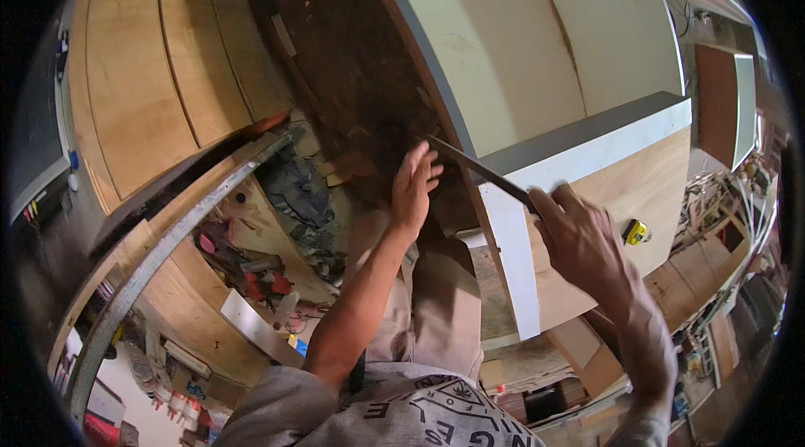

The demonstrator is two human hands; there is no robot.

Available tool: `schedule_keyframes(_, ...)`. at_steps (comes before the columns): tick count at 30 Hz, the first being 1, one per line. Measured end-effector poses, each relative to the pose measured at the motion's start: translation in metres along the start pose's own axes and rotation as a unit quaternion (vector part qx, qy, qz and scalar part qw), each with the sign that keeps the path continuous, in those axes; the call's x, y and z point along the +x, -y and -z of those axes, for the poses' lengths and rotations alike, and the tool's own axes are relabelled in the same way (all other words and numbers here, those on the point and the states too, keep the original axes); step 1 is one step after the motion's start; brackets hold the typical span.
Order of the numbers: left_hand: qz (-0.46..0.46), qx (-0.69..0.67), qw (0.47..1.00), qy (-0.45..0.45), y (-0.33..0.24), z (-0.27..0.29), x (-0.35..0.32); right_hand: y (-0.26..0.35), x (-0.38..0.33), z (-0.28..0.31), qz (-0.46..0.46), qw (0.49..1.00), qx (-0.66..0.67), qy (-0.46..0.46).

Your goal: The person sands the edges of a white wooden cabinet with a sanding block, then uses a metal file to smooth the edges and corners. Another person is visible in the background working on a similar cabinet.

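My right hand (574,233) is closed round one end of a long, dark, flat tool that looks like a file (486,172). The tool slants up and left across the near corner of a large white and grey cabinet (579,141). Beside the tool's far tip is my left hand (411,191), its fingers apart and holding nothing; whether a fingertip touches the tip I cannot tell. Below the corner, a narrow white strip (513,262) runs along the edge of the bare wood panel (579,279).
A yellow tape measure (636,232) lies on the wood panel. To the left are a curved metal bar (151,258), shelves with tools, and a light wooden cabinet (138,78). Dark, littered floor (335,44) stretches between the cabinets. Wood offcuts (713,267) are piled at the right.
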State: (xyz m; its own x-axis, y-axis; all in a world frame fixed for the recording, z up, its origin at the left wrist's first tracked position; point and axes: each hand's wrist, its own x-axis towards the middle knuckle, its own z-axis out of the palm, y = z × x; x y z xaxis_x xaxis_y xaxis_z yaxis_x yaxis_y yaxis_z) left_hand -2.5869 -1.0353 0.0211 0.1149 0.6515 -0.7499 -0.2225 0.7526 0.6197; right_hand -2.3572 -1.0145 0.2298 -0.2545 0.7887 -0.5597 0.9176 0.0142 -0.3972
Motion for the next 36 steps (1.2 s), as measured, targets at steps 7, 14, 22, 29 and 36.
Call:
schedule_keyframes(7,0.056,-0.145,0.987,-0.027,0.004,0.0,0.061,0.057,0.124,0.037,0.098,0.955,-0.216,0.178)
schedule_keyframes(14,0.031,-0.11,0.992,-0.06,0.033,-0.015,0.068,0.071,0.099,0.017,0.09,0.941,-0.287,0.154)
schedule_keyframes(22,-0.096,0.136,0.982,-0.093,0.02,-0.027,0.058,0.078,0.019,-0.05,-0.185,0.979,0.024,0.078)
schedule_keyframes(29,-0.058,0.218,0.974,0.023,-0.01,-0.015,0.066,0.084,0.024,-0.047,-0.197,0.977,0.078,0.034)
schedule_keyframes(36,-0.309,0.329,0.888,-0.09,0.022,0.002,0.061,0.065,0.056,0.0,-0.116,0.989,0.017,0.092)
